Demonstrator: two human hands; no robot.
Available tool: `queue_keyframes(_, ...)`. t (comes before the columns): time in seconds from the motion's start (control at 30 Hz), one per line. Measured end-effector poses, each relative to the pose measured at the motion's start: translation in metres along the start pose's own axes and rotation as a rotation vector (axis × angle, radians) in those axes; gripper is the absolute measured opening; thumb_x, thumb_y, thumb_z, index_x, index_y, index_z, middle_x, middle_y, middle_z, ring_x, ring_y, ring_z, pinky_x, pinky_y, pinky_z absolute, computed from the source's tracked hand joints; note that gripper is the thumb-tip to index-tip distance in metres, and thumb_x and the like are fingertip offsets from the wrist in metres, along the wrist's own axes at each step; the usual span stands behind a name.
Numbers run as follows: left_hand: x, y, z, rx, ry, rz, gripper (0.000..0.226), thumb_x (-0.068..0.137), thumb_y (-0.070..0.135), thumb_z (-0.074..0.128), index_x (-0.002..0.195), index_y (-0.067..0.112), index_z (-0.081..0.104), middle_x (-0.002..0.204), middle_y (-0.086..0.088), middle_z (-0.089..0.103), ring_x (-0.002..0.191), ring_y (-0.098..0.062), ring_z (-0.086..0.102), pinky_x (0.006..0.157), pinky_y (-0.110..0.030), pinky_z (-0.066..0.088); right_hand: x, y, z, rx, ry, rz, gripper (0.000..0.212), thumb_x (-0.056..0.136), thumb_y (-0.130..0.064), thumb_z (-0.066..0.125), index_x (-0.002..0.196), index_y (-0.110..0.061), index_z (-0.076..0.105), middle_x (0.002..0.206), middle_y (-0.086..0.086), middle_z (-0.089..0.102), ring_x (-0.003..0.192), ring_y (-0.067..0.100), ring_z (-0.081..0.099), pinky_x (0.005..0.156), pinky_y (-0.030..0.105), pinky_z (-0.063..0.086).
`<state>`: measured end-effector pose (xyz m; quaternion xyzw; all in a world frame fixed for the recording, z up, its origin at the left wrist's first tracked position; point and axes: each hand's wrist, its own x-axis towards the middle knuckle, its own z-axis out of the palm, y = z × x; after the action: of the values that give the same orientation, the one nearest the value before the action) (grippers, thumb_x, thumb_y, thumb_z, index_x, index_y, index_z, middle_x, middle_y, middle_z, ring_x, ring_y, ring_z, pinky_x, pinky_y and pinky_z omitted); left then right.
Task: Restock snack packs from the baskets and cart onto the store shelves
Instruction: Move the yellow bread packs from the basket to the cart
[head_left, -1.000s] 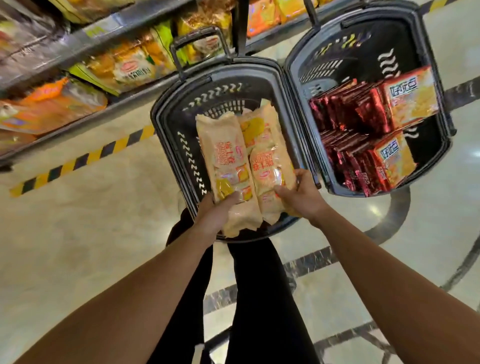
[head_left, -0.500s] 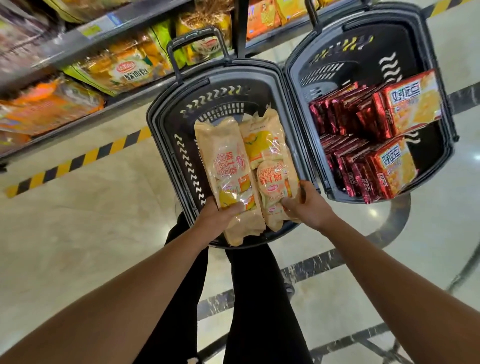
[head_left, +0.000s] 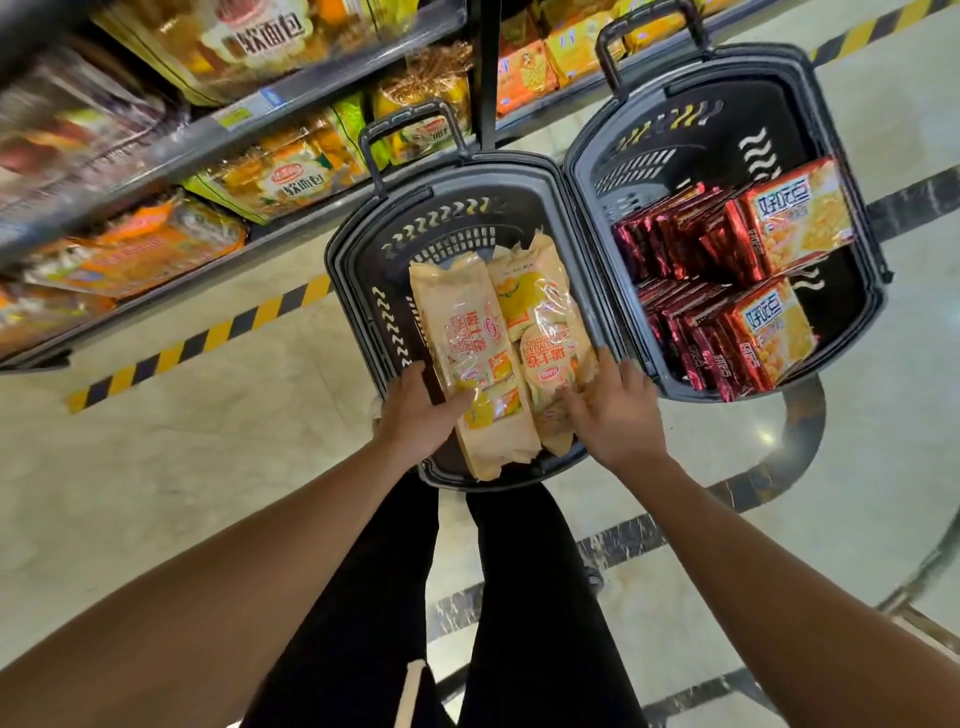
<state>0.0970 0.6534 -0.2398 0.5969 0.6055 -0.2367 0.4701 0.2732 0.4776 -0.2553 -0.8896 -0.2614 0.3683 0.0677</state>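
Two black baskets stand side by side on the floor in front of me. In the left basket (head_left: 358, 291) lie tan swiss-roll packs. My left hand (head_left: 423, 410) grips the near end of the left swiss-roll pack (head_left: 462, 338), thumb across its front. My right hand (head_left: 613, 410) rests with fingers spread on the near end of the right swiss-roll pack (head_left: 545, 322); whether it grips is unclear. The right basket (head_left: 852, 332) holds several red-and-orange cracker packs (head_left: 779, 223) stacked on edge.
Store shelves (head_left: 249, 130) with orange and yellow bread and snack packs run along the top left, behind the baskets. A yellow-black hazard stripe (head_left: 208, 338) marks the floor below them. My legs in black trousers (head_left: 467, 597) stand just behind the left basket.
The view has swung up toward the shelves. My right hand has loosened from a pinch on the right pack to spread fingers lying on it. My left hand keeps its hold.
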Motion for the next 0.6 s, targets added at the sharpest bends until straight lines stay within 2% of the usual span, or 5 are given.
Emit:
queue_keyframes(0.07, -0.020, 0.005, -0.012, 0.139, 0.040, 0.042, 0.099, 0.079, 0.079, 0.059, 0.156, 0.025, 0.029, 0.156, -0.006, 0.037, 0.141, -0.034, 0.043, 0.114, -0.055, 0.035, -0.014, -0.012, -0.013, -0.057, 0.043, -0.032, 0.084, 0.091, -0.060, 0.040, 0.156, -0.007, 0.037, 0.150, 0.029, 0.040, 0.138, 0.050, 0.036, 0.112, 0.055, 0.031)
queue_keyframes(0.2, -0.071, 0.022, -0.040, 0.301, 0.106, 0.157, 0.086, 0.090, 0.069, 0.059, 0.157, 0.025, 0.028, 0.159, -0.008, 0.030, 0.144, -0.034, 0.035, 0.115, -0.052, 0.028, -0.050, -0.035, -0.046, -0.105, 0.076, -0.075, 0.086, 0.091, -0.064, 0.024, 0.156, -0.010, 0.038, 0.156, 0.029, 0.037, 0.142, 0.051, 0.033, 0.116, 0.057, 0.030)
queue_keyframes(0.37, -0.133, 0.033, -0.069, 0.382, 0.110, 0.228, 0.080, 0.093, 0.066, 0.056, 0.156, 0.026, 0.029, 0.162, -0.007, 0.023, 0.147, -0.035, 0.028, 0.116, -0.052, 0.023, -0.109, -0.055, -0.079, -0.078, 0.196, -0.100, 0.069, 0.098, -0.049, 0.039, 0.151, -0.006, 0.047, 0.148, 0.036, 0.045, 0.137, 0.054, 0.040, 0.116, 0.060, 0.032)
queue_keyframes(0.47, -0.158, 0.033, -0.087, 0.499, 0.150, 0.297, 0.078, 0.091, 0.068, 0.056, 0.153, 0.026, 0.033, 0.161, -0.009, 0.025, 0.144, -0.038, 0.031, 0.115, -0.056, 0.026, -0.143, -0.069, -0.089, -0.093, 0.234, -0.117, 0.066, 0.099, -0.047, 0.041, 0.148, -0.004, 0.049, 0.143, 0.038, 0.048, 0.130, 0.055, 0.045, 0.110, 0.062, 0.037)
queue_keyframes(0.6, -0.174, 0.033, -0.110, 0.514, 0.189, 0.410, 0.076, 0.088, 0.070, 0.060, 0.147, 0.025, 0.043, 0.155, -0.012, 0.032, 0.140, -0.038, 0.037, 0.112, -0.056, 0.033, -0.172, -0.089, -0.094, -0.064, 0.261, -0.055, 0.061, 0.099, -0.049, 0.043, 0.141, -0.007, 0.055, 0.143, 0.034, 0.049, 0.131, 0.052, 0.047, 0.108, 0.059, 0.042)
